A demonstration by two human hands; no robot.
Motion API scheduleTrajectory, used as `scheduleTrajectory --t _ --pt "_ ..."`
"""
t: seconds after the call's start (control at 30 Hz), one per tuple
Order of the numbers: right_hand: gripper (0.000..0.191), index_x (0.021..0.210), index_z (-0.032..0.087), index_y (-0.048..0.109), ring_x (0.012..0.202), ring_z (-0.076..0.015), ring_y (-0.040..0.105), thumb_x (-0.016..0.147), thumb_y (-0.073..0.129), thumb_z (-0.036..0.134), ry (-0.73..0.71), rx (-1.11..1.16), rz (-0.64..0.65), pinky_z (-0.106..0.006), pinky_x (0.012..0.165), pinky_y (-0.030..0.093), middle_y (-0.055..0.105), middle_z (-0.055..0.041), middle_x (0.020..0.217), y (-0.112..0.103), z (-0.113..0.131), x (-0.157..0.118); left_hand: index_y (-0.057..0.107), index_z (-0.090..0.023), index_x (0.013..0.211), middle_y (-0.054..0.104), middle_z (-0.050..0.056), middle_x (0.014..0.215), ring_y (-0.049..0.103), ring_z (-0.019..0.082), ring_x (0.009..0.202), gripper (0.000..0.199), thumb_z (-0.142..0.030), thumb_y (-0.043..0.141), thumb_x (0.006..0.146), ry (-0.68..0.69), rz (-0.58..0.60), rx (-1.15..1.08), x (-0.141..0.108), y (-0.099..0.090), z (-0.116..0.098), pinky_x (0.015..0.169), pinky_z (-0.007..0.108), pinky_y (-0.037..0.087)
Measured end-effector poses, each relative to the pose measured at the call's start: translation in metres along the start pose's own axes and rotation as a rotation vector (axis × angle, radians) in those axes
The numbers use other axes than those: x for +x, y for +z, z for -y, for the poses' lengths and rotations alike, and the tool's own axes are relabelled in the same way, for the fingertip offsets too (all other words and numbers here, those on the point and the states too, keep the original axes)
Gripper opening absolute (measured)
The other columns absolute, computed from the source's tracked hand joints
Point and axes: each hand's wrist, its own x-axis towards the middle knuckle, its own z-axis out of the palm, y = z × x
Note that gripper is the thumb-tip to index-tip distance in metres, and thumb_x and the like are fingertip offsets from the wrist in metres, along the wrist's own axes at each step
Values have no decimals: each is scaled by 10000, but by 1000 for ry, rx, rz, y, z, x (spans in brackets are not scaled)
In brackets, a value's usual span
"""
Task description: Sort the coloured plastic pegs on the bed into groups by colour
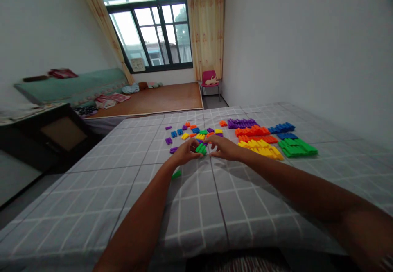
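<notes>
My left hand (pixel 186 152) is closed at the fingertips on a green peg-like plastic piece (pixel 201 149), just above the cloth-covered table (pixel 184 214). Facing it, my right hand (pixel 225 148) curves with thumb and fingers apart and nothing between them. Beyond both hands lie loose pieces of the same kind, among them yellow ones (pixel 185 136), blue ones (pixel 174 134) and a purple one (pixel 168 141). Another green piece (pixel 176 175) rests by my left forearm, which partly covers it.
Sorted groups stand on the right: purple (pixel 242 123), orange (pixel 254 132), yellow (pixel 260 149), blue (pixel 281 128) and green (pixel 297 148). Past the table are a low bed (pixel 166 96), a pink chair (pixel 209 77) and a window. A white wall (pixel 307 46) runs along the right.
</notes>
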Motion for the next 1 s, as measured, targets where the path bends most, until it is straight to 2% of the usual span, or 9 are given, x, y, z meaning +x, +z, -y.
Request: scheduleTrajectory --t 0.1,0.2,0.33,0.5,0.6,0.67,0.77,0.87,1.0 --pt "603 1218 182 571 989 -224 613 660 800 169 -49 -57 -38 -383 843 513 620 -118 1169 22 4 26 441 -193 849 535 -57 720 538 106 635 477 -305 819 581 -32 -61 -119 1 1 6 601 241 428" --pt "548 1230 178 571 1099 -255 573 722 774 214 -81 -123 -66 -426 937 464 621 -126 1183 25 4 34 439 -189 848 552 -43 749 568 120 689 482 -304 827 586 -67 -111 -203 1 -2 5 645 255 450" --pt "449 1214 168 594 1087 -251 570 789 713 244 -104 -146 -81 -414 936 456 631 -131 1158 19 -1 28 473 -173 872 579 -16 823 579 122 752 472 -294 840 601 -55 -58 -307 -1 1 -2 700 265 465" --pt "493 1239 168 582 1058 -247 552 779 710 291 -107 -169 -110 -400 907 463 612 -128 1127 18 2 15 497 -171 871 597 -8 845 598 124 770 472 -282 859 589 -56 -48 -444 -3 14 -14 697 252 475" --pt "482 1255 163 577 1057 -250 543 787 661 236 -94 -203 -100 -401 901 462 601 -133 1129 11 0 7 573 -163 946 645 50 967 634 163 861 443 -325 840 632 -82 36 -446 -7 12 -24 768 296 509" --pt "534 1279 170 564 1099 -253 534 750 623 134 -80 -211 -98 -416 946 438 601 -131 1176 -4 -12 -1 615 -170 1027 656 92 1076 646 204 948 452 -392 802 680 -115 21 -403 -10 2 -29 815 338 526" --pt "592 1280 187 574 1115 -248 545 705 558 49 68 -236 -132 -426 971 422 624 -114 1202 -51 -46 -29 651 -193 1051 669 94 1108 652 231 997 464 -494 749 712 -147 -213 -291 -15 -23 -25 821 353 546" --pt "532 1213 203 629 1058 -240 581 692 596 101 285 -272 -161 -388 922 462 655 -88 1159 -116 -85 -80 682 -185 995 696 84 1031 665 250 978 503 -535 776 645 -185 -394 -205 -16 -54 -8 782 354 569" --pt "502 1191 196 664 919 -213 622 689 638 185 626 -246 -63 -288 784 507 696 -69 1041 -192 -120 -157 700 -189 911 707 58 993 680 230 938 486 -499 825 559 -232 -524 -246 -15 -79 17 776 329 583"
